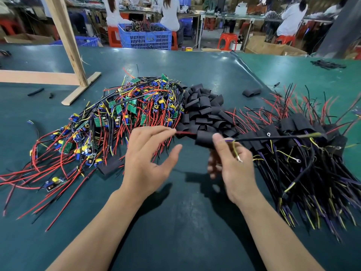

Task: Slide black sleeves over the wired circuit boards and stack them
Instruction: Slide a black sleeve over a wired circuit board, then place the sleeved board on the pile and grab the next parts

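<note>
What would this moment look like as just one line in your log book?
step: sleeving | right hand: holds black sleeve on wired board | left hand: fingertips at red wire | sleeved stack: right | bare green boards: left
</note>
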A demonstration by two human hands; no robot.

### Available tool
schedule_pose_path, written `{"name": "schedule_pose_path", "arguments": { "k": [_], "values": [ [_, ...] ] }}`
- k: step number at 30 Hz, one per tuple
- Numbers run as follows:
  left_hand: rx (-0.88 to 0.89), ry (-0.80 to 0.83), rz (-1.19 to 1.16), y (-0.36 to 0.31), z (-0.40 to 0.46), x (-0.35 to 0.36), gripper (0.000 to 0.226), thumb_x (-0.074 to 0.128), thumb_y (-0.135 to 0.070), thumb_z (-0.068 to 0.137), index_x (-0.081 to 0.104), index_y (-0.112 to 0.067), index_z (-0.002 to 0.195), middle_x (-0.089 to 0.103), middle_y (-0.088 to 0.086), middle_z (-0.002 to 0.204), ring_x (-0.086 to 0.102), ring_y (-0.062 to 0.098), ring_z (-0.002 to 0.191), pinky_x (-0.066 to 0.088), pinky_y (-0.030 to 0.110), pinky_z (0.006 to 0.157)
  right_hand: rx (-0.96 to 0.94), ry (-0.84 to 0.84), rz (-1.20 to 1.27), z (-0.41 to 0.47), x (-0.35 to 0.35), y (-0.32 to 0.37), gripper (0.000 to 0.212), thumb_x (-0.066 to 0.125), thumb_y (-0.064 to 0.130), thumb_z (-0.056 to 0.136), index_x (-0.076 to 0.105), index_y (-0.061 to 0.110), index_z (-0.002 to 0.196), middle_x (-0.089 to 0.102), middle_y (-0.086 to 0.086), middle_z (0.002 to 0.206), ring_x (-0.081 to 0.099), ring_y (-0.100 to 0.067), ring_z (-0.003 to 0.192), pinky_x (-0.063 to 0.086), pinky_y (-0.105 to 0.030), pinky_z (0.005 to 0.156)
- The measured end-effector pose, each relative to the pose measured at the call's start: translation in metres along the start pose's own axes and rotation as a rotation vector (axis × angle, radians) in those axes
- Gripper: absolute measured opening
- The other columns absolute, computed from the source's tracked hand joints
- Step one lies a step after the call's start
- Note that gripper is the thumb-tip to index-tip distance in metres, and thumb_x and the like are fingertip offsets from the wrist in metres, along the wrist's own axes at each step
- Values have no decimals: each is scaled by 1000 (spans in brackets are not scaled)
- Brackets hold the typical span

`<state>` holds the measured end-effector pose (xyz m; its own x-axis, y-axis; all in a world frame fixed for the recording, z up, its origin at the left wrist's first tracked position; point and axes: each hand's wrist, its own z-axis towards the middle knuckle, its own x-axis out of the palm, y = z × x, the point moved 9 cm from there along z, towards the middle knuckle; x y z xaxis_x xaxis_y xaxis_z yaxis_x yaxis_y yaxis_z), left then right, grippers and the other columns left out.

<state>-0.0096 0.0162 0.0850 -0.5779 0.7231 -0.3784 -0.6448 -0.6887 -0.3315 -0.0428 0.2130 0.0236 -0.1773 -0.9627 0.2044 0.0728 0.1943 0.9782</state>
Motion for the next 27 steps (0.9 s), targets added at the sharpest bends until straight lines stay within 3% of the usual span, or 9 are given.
{"name": "schedule_pose_path", "arguments": {
  "k": [3, 6, 10, 12, 14, 17, 22, 27],
  "values": [
    [-42, -37, 2, 5, -2, -3, 23, 70, -17, 89, 71, -4, 108, 66, 3, 104, 58, 24, 96, 44, 32, 92, -151, -172, 98, 5, -24, 28, 35, 64, 34, 94, 63, 23, 61, 58, 2, 51, 50, -12, 37, 40, -20, 35],
    [-31, 8, -43, 4, -5, 4, 21, 66, -15, 90, 70, -4, 107, 67, 4, 101, 58, 25, 94, 45, 33, 91, -269, -376, 223, 11, -57, 60, 31, 61, 36, 97, 57, 17, 72, 56, 3, 50, 48, -12, 36, 37, -19, 36],
    [-38, 33, -58, 6, -5, 7, 19, 65, -5, 88, 71, -3, 105, 69, 1, 95, 59, 24, 89, 44, 31, 89, -160, -609, 502, 25, -94, 71, 26, 61, 35, 97, 55, 14, 82, 65, 1, 58, 56, -9, 41, 44, -19, 41],
    [-55, 30, -50, 7, -4, 6, 20, 66, -3, 86, 70, -4, 106, 69, -1, 93, 58, 21, 87, 43, 29, 89, -19, -551, 708, 35, -90, 61, 18, 62, 23, 97, 58, 8, 88, 69, -7, 76, 62, -8, 48, 47, -15, 46],
    [-57, 28, -50, 6, -4, 6, 20, 65, -3, 86, 70, -4, 105, 69, -2, 92, 57, 20, 87, 43, 27, 89, 73, -458, 750, 40, -81, 51, 20, 54, 19, 101, 59, 7, 86, 69, -6, 72, 61, -7, 46, 47, -13, 45],
    [-55, 38, -44, 7, -4, 7, 19, 64, -5, 87, 71, -5, 105, 68, -3, 91, 55, 19, 87, 40, 24, 90, 92, -410, 529, 38, -70, 40, 26, 49, 23, 102, 60, 12, 80, 63, 4, 52, 57, -6, 42, 45, -15, 42],
    [-135, 76, 5, 17, -6, 9, 18, 65, -9, 88, 71, -8, 105, 68, -6, 91, 54, 20, 89, 46, 38, 88, -14, -300, 139, 33, -50, 24, 26, 52, 21, 101, 62, 10, 80, 60, 3, 52, 51, -10, 37, 42, -18, 37],
    [-250, 80, 178, 32, -7, 7, 20, 65, -18, 87, 73, -11, 104, 69, -1, 98, 57, 27, 95, 45, 42, 90, -42, -152, -58, 27, -24, 11, 23, 54, 18, 101, 64, 9, 82, 61, 3, 53, 53, -11, 39, 44, -23, 36]
  ]
}}
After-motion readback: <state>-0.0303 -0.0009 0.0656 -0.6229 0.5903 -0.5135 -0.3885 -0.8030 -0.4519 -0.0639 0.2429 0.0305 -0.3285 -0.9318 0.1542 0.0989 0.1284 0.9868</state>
